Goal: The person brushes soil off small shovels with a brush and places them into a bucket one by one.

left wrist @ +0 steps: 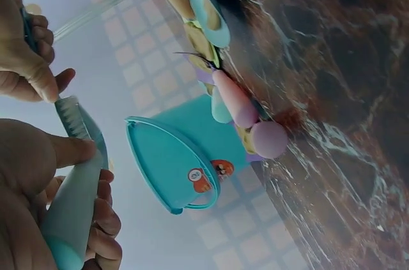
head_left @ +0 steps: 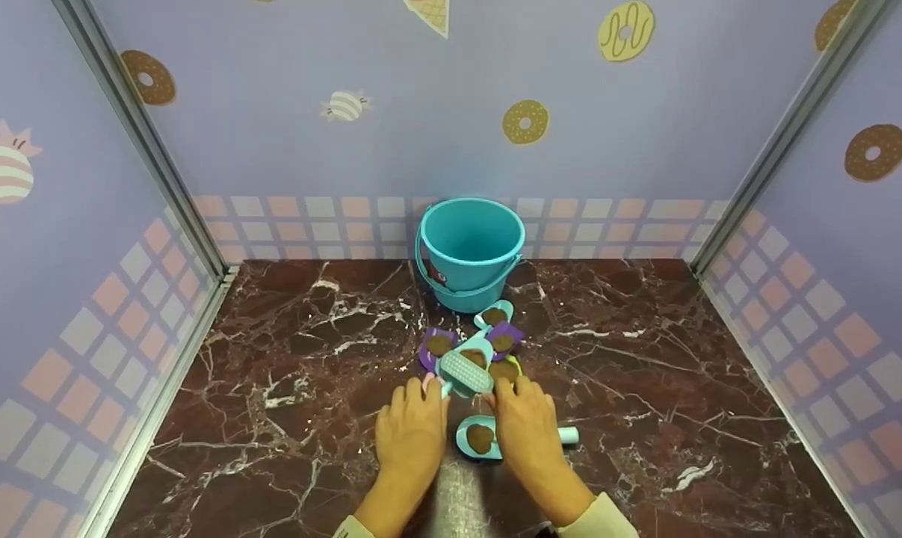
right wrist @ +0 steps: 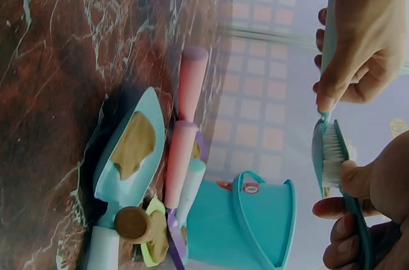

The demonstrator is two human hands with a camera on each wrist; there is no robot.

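Observation:
My left hand (head_left: 412, 430) grips the pale handle (left wrist: 73, 209) of a teal toy shovel, its thumb lying along the neck. Dark teal and white-bristled, a small brush (right wrist: 333, 155) is held by its handle in my right hand (head_left: 527, 426). Its bristles lie against the shovel's blade (right wrist: 317, 149), between the two hands. From above, the brush's dotted pale green back (head_left: 467, 372) covers much of that blade. Both tools are held up over several toy shovels with brown lumps in them.
A teal bucket (head_left: 469, 276) with its handle down stands against the tiled wall. Purple shovels (head_left: 437, 345) and a yellow one (head_left: 507, 369) lie in front of it. Nearer me, a light blue shovel (head_left: 471, 436) holds a brown lump (head_left: 480, 438). Walls enclose the marbled surface (head_left: 309, 418).

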